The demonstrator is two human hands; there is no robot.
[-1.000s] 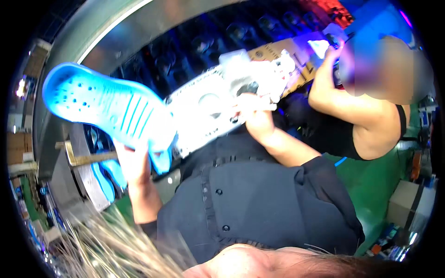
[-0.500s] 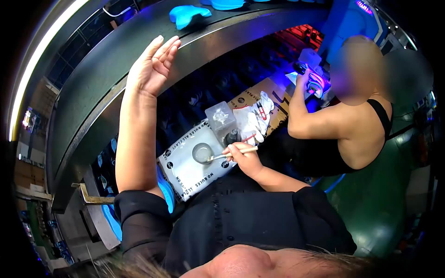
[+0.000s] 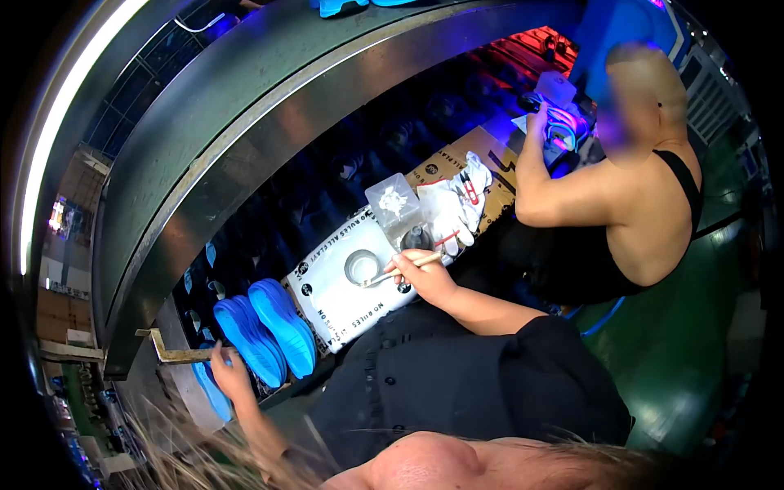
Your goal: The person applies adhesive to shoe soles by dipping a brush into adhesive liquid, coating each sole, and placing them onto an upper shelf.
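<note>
My right hand [image 3: 426, 273] is closed around the pale handle of a brush [image 3: 392, 272], whose tip sits at the rim of a small round glass cup [image 3: 362, 268]. The cup stands on a white printed sheet [image 3: 343, 306]. At lower left my left hand [image 3: 232, 377] has its fingers partly stretched, open, beside a blue shoe sole [image 3: 211, 394]. Whether the fingers touch that sole I cannot tell. To the right of this hand lie more blue shoe soles [image 3: 282, 327], side by side.
A curved belt edge [image 3: 245, 131] runs above the work surface, with blue pieces [image 3: 343, 6] at its top. A clear box [image 3: 394, 204], a dark jar [image 3: 416, 238], white gloves [image 3: 453, 204] and red-handled snips [image 3: 469, 188] lie nearby. A co-worker [image 3: 604, 196] sits at right. A metal bracket [image 3: 175, 356] juts out left.
My left hand has come down from above the belt to the blue soles at lower left. The right hand still holds the brush at the cup. My view has shifted slightly.
</note>
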